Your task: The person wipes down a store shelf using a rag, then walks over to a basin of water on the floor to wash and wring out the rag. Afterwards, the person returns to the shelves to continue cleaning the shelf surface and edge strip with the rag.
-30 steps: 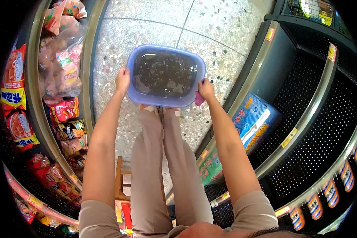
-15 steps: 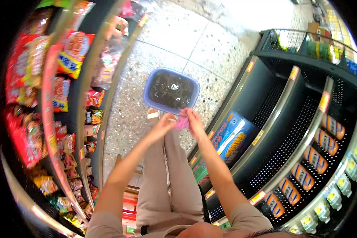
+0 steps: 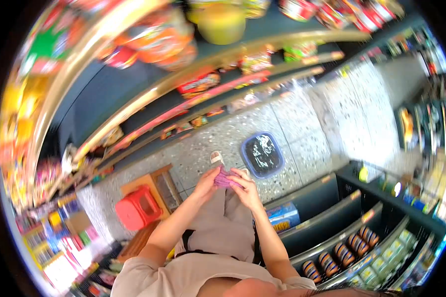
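Note:
A bunched purple cloth [image 3: 223, 179] is pinched between my two hands, in front of my legs. My left hand [image 3: 207, 185] grips its left side, with the fingers closed. On the other side, my right hand [image 3: 245, 189] has its fingers closed on the cloth too. Beyond the hands, a blue-purple plastic basin [image 3: 265, 176] of dark water stands on the speckled floor, apart from both hands. Bright reflections show on the water.
Shelves of snack packets [image 3: 198, 84] run along the left and far side. On the right is a black shelf unit [image 3: 309, 200] with a blue box [image 3: 283, 218] and orange oval packs [image 3: 344, 254]. A red plastic stool [image 3: 138, 208] stands by a wooden stool [image 3: 164, 180] to my left.
My view has turned left, so the basin now appears farther right and the red and wooden stools show more fully. Both hands still hold the cloth, now nearer my body and away from the basin's rim.

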The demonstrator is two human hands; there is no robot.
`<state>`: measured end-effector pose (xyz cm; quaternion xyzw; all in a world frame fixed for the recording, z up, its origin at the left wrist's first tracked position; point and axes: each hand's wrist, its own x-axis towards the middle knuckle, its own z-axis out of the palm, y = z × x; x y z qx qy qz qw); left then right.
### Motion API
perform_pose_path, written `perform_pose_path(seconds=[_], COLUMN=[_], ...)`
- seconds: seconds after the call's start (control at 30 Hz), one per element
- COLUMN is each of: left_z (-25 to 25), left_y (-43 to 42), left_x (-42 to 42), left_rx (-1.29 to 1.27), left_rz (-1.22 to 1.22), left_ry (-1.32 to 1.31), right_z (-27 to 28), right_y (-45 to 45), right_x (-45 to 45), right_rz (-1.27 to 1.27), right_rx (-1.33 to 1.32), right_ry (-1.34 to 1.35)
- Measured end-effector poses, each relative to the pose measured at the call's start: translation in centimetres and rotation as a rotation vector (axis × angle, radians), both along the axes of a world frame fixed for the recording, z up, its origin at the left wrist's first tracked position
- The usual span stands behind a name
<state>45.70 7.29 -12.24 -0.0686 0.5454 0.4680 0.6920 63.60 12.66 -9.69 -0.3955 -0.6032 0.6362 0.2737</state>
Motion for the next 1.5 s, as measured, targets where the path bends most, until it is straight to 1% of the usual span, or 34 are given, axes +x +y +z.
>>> perform_pose_path(seconds=[0.07, 0.13, 0.23, 0.27, 0.33, 0.4, 0.43, 0.57, 0.67, 0.7, 0.8, 0.83, 0.87, 0.93, 1.0, 1.03, 1.07, 1.13, 1.17, 1.27, 1.3, 1.33, 1.4, 1.47, 1.5], left_z=[1.9, 2.2, 2.1, 2.5, 4.5, 5.7, 6.1, 7.3, 7.0, 7.7, 8.0, 9.8, 10.9, 12.4, 13.2, 13.4, 13.5, 13.8, 14.0, 14.3, 14.4, 14.5, 14.9, 15.6, 11.7], left_y=[-1.7, -3.6, -6.3, -7.0, -8.1, -9.2, -9.6, -11.9, -14.8, -15.6, -18.1, -19.0, -20.0, -21.6, -22.9, -23.7, -24.3, -25.3, -25.7, -26.7, -26.8, -27.0, -27.2, -27.5, -27.6], left_x=[-1.5, -2.9, -5.0, -5.7, -6.5, -7.7, -8.4, -12.3, -16.2, -17.4, -21.1, -22.3, -23.5, -26.0, -28.2, -28.9, -29.6, -31.1, -31.7, -33.0, -33.4, -33.8, -34.8, -36.1, -36.6], left_rx=[0.038, 0.041, 0.157, 0.140, 0.082, 0.030, 0.005, -0.071, 0.004, 0.050, 0.134, 0.166, 0.226, 0.348, 0.422, 0.450, 0.476, 0.530, 0.522, 0.467, 0.430, 0.390, 0.416, 0.442, 0.392], left_rz=[0.175, 0.355, 0.530, 0.536, 0.535, 0.618, 0.653, 0.868, 0.899, 0.960, 1.007, 0.960, 0.894, 0.758, 0.696, 0.662, 0.686, 0.735, 0.817, 1.041, 1.095, 1.153, 1.153, 1.161, 1.164], left_ry=[-0.067, -0.103, -0.072, 0.034, 0.243, 0.229, 0.221, -0.042, 0.085, 0.076, 0.235, 0.238, 0.301, 0.428, 0.452, 0.460, 0.452, 0.436, 0.409, 0.330, 0.306, 0.281, 0.233, 0.197, 0.388], right_z=[2.3, 3.2, 5.5, 6.1, 6.4, 7.7, 8.8, 10.5, 11.5, 11.8, 12.7, 12.6, 12.1, 11.8, 11.3, 10.8, 10.5, 11.4, 11.1, 13.5, 13.2, 12.9, 12.4, 13.5, 13.9], right_y=[-0.2, -1.4, -2.4, -2.8, -3.2, -3.7, -4.0, -6.8, -9.0, -9.7, -11.6, -12.3, -13.0, -14.1, -15.3, -16.2, -16.9, -17.6, -17.4, -16.5, -16.7, -16.6, -16.4, -16.2, -16.1], right_x=[-2.5, -4.9, -8.3, -9.4, -11.3, -13.3, -14.4, -18.3, -21.7, -22.7, -26.3, -27.4, -28.6, -31.2, -33.8, -35.2, -36.2, -38.9, -40.0, -43.4, -44.8, -46.2, -49.3, -52.7, -54.4], right_rz=[0.088, 0.155, 0.272, 0.306, 0.362, 0.412, 0.440, 0.636, 0.690, 0.718, 0.753, 0.738, 0.721, 0.673, 0.609, 0.566, 0.531, 0.462, 0.505, 0.735, 0.733, 0.721, 0.706, 0.764, 0.784], right_rx=[0.107, 0.253, 0.298, 0.320, 0.477, 0.583, 0.682, 0.793, 0.863, 0.838, 0.755, 0.646, 0.535, 0.330, 0.135, 0.189, 0.200, 0.225, 0.292, 0.481, 0.230, 0.148, -0.019, -0.004, -0.010], right_ry=[-0.029, -0.024, 0.001, 0.013, -0.008, -0.037, -0.047, -0.032, 0.037, 0.041, 0.078, 0.096, 0.112, 0.126, 0.113, 0.116, 0.103, 0.077, 0.033, 0.118, 0.135, 0.106, 0.039, 0.058, 0.083])
